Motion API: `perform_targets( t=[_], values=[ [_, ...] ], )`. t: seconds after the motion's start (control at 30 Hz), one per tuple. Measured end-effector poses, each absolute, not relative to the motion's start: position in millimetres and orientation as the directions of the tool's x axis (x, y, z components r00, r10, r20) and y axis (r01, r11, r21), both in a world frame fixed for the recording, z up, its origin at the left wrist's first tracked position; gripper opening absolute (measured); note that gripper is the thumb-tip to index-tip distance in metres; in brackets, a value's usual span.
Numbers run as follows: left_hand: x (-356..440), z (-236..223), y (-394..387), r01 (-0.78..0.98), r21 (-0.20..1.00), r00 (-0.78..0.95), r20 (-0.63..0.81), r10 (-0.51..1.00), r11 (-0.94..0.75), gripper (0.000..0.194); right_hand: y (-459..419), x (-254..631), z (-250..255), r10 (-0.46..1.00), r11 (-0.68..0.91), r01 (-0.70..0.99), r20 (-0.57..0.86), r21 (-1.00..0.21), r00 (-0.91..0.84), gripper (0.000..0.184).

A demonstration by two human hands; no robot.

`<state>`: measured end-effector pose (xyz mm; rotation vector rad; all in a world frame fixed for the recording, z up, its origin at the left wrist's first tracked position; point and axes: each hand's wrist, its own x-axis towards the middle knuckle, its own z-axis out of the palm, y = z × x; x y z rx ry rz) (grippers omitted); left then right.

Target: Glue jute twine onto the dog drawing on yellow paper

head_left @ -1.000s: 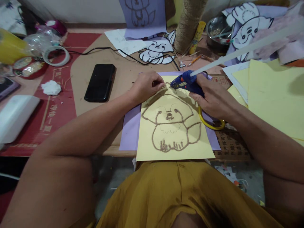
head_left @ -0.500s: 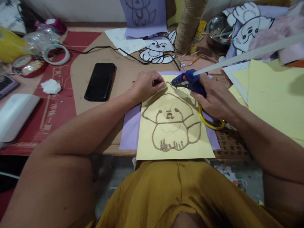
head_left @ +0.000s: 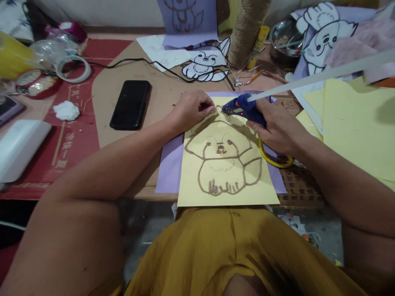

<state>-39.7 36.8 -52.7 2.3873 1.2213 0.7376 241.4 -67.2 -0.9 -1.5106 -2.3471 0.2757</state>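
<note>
My right hand grips a blue hot glue gun with a long whitish glue stick sticking out of its rear. The nozzle is at the top of a yellow sheet, close to my left fingertips. My left hand is closed in a pinch at the sheet's top edge, on what looks like a thin brown cord. On the yellow sheet, a fox-like animal is outlined in thick brown line, with thinner pencil lines. A purple sheet lies underneath. Yellow-handled scissors lie partly hidden below my right hand.
A black phone lies left of the sheets. Behind are a black cable, a fox cutout and a twine-wrapped post. A tape roll and a white case are at left; yellow sheets at right.
The glue gun has shifted very slightly left and its glue stick sits a little lower. My left hand stays almost in place, still pinching.
</note>
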Motion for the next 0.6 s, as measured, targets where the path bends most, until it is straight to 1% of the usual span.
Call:
perform_targets(
  t=[0.13, 0.27, 0.37, 0.5, 0.6],
  values=[
    [-40, -53, 37, 0.642, 0.523, 0.491, 0.280, 0.825, -0.561, 0.012, -69, 244, 1, 0.902, 0.431, 0.844, 0.171, -0.320, -0.396, 0.037],
    [-40, -52, 36, 0.652, 0.507, 0.499, 0.272, 0.823, -0.564, 0.013, -72, 248, 4, 0.926, 0.376, 0.862, 0.165, -0.339, -0.339, 0.030],
    [-40, -52, 36, 0.643, 0.508, 0.506, 0.280, 0.816, -0.573, 0.013, -71, 251, 3, 0.934, 0.354, 0.869, 0.177, -0.346, -0.310, 0.034],
    [-41, -55, 38, 0.633, 0.516, 0.504, 0.292, 0.813, -0.578, 0.013, -68, 254, -2, 0.924, 0.378, 0.848, 0.208, -0.371, -0.321, 0.040],
    [-41, -56, 39, 0.634, 0.515, 0.503, 0.293, 0.813, -0.578, 0.014, -67, 252, -6, 0.917, 0.395, 0.835, 0.219, -0.382, -0.333, 0.041]
  ],
)
